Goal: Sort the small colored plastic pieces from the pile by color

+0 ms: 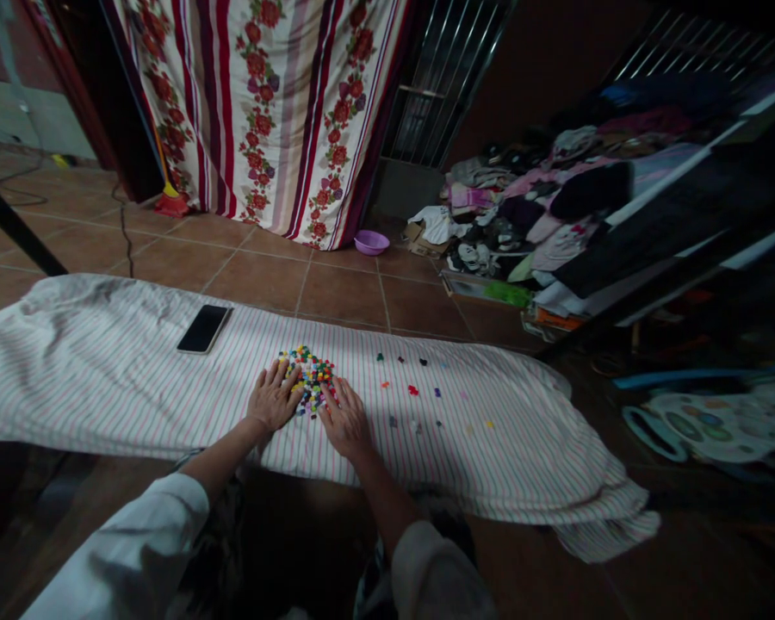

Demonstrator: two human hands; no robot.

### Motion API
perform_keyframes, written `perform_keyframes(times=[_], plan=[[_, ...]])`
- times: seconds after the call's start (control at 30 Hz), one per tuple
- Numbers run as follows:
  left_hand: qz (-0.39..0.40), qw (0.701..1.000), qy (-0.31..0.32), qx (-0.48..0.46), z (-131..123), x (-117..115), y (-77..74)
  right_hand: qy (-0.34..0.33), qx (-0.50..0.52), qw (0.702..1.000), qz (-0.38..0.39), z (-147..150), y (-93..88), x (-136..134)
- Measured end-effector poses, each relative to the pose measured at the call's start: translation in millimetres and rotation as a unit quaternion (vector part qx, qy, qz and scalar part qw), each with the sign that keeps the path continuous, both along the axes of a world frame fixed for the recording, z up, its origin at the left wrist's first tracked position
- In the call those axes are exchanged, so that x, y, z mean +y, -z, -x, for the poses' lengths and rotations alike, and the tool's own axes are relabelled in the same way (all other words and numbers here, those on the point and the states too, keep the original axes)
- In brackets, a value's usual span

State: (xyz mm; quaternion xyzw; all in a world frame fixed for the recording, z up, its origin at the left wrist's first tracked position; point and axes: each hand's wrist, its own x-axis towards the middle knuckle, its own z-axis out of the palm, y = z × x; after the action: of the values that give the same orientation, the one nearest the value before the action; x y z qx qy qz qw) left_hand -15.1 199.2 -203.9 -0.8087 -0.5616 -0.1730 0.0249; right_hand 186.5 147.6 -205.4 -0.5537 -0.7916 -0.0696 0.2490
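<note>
A pile of small multicoloured pieces (311, 372), too small to name exactly, lies on a striped cloth (510, 465). My left hand (275, 398) rests flat against the pile's left side, fingers stretched out. On the pile's right side lies my right hand (347, 419), its fingers also extended and touching the edge pieces. To the right, little groups sorted by colour sit apart in rough rows, among them a red group (413, 391), a green group (380, 356), a dark blue group (437, 393) and a yellow group (489, 424).
A dark-screened phone (204, 329) lies on the cloth at left. Beyond the table are a floral curtain (284, 112), a purple basin (371, 243) and a red broom (171, 203) on the tiled floor. Heaped clothes (523, 198) fill the right background.
</note>
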Motion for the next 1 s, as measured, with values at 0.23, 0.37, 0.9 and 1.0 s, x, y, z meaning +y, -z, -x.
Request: perform_keyframes(times=[0.23,0.37,0.9,1.0], plan=[[-0.034,0.999,0.018,0.006,8,-29,7.9,-0.003,0.009,1.0,-0.007,0,0.6,-1],[-0.05,0.998,0.039,0.012,7,-39,5.6,-0.006,0.015,1.0,-0.003,-1,-0.3,-1],[-0.037,0.997,0.068,-0.003,-48,-21,-9.3,0.006,0.103,0.995,0.004,-6,10.6,6],[-0.035,0.996,0.076,0.007,-50,-28,-8.4,0.0,0.126,0.992,-0.009,-7,12.4,8]])
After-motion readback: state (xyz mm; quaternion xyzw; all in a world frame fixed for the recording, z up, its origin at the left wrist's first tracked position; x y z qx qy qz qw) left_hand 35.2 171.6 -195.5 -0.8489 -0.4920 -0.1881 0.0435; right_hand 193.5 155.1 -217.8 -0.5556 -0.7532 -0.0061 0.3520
